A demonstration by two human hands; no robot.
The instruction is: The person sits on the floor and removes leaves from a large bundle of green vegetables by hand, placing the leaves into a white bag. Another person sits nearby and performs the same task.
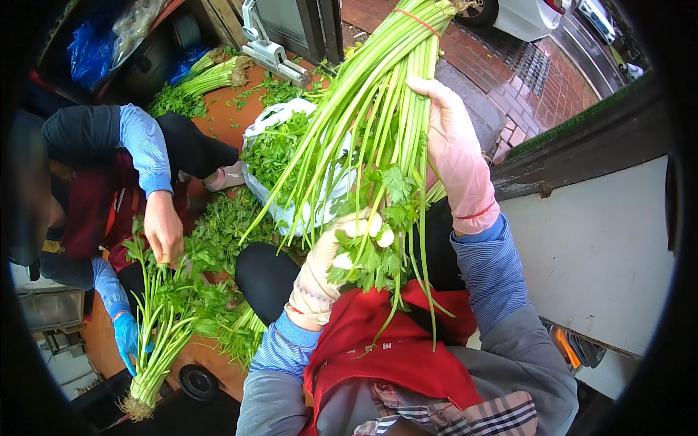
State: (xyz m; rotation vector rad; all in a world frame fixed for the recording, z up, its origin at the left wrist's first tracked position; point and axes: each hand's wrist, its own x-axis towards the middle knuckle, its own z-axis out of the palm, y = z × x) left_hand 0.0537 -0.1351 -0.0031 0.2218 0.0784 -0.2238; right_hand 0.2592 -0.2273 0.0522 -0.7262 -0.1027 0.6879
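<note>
A long bunch of thin-stalked celery slants across the view in front of me, its root end up and a red band around the stalks. My right hand, in a pinkish glove, grips the stalks from the right side. Lower down, my left hand, in a pale glove, has its fingers curled around green celery leaves at the bunch's hanging end. Some stripped stalks dangle past it over my red apron. Behind the bunch stands a white plastic bag filled with loose leaves.
At left a co-worker's bare hand and blue-gloved hand hold another rooted celery bunch. Leaf piles cover part of the reddish floor. More bunches lie at the back. A white panel stands close on my right.
</note>
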